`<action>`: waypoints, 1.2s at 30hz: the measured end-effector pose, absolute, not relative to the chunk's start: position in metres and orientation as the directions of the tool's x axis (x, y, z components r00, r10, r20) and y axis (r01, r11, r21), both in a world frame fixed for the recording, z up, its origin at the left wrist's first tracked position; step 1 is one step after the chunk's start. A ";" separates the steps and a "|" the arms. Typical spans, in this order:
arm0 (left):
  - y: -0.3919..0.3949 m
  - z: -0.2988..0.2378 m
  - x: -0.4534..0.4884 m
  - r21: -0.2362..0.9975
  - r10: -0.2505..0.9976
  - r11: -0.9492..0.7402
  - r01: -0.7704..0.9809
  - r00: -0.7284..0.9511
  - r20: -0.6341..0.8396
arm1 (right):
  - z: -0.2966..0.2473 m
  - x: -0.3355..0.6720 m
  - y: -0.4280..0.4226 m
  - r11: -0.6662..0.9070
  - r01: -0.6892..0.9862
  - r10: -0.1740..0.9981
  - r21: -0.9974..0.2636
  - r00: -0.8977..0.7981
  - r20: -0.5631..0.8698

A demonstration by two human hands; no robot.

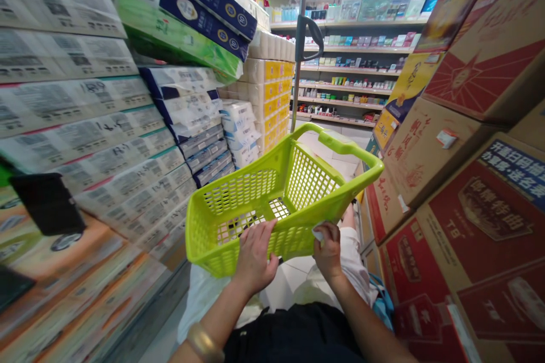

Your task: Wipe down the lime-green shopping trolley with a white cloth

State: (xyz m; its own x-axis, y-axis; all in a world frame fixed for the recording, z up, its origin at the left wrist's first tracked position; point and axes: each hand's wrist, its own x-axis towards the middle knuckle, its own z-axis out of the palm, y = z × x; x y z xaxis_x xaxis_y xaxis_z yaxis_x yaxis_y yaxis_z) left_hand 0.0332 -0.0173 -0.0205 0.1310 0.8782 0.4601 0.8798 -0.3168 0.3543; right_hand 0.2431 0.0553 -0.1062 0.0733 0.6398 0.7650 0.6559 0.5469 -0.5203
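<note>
A lime-green plastic shopping basket [238, 181] with perforated walls rests tilted at my lap, its carry handle [340, 144] at the far right end. My left hand [255, 255] is closed over the near rim, fingers inside and thumb outside. Pressed against the basket's outer near side is a small white wad [317, 233], perhaps a tissue or cloth, pinched in my right hand [327, 249]. Most of the wad is hidden by my fingers. Beyond the basket a metal pole [294, 96] rises with a dark looped grip [310, 39].
Packs of tissue [106, 125] are stacked high on the left, with a black device [46, 204] in front. Cardboard cartons [477, 227] wall in the right side. Shelves of goods [349, 68] stand across the aisle's far end.
</note>
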 end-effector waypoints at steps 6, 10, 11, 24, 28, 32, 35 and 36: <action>-0.019 -0.020 0.032 0.344 0.878 -0.310 0.886 0.128 0.462 | -0.043 0.241 0.043 0.669 0.563 0.535 -0.485 0.089 0.840; -0.019 -0.020 0.032 0.342 0.876 -0.316 0.885 0.134 0.464 | 0.001 0.219 0.034 0.707 0.590 0.486 -0.390 -0.006 0.874; -0.019 -0.020 0.032 0.341 0.875 -0.318 0.885 0.136 0.464 | 0.004 0.213 0.033 0.703 0.607 0.510 -0.371 -0.067 0.858; -0.018 -0.020 0.038 0.345 0.870 -0.318 0.883 0.128 0.476 | 0.022 0.275 0.086 0.602 0.775 0.510 -0.191 -0.189 0.839; -0.014 -0.018 0.047 0.362 0.880 -0.304 0.881 0.115 0.460 | 0.017 0.261 0.080 0.595 0.783 0.544 -0.179 -0.229 0.808; -0.011 -0.018 0.052 0.370 0.883 -0.313 0.875 0.125 0.452 | 0.007 0.239 0.068 0.699 0.702 0.560 -0.137 -0.418 0.715; -0.009 -0.020 0.051 0.373 0.880 -0.329 0.868 0.138 0.454 | 0.012 0.255 0.078 0.671 0.731 0.557 -0.124 -0.387 0.734; -0.009 -0.020 0.050 0.374 0.879 -0.332 0.866 0.140 0.455 | 0.016 0.266 0.084 0.651 0.751 0.552 -0.114 -0.365 0.750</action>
State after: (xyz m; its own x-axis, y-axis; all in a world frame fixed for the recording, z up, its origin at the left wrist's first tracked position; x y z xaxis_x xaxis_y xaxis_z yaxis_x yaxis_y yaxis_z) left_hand 0.0497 -0.0086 -0.0200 0.1404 0.8792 0.4553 0.8661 -0.3319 0.3738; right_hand 0.2663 0.0844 0.0163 -0.3646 0.5523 0.7497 0.7508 0.6506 -0.1142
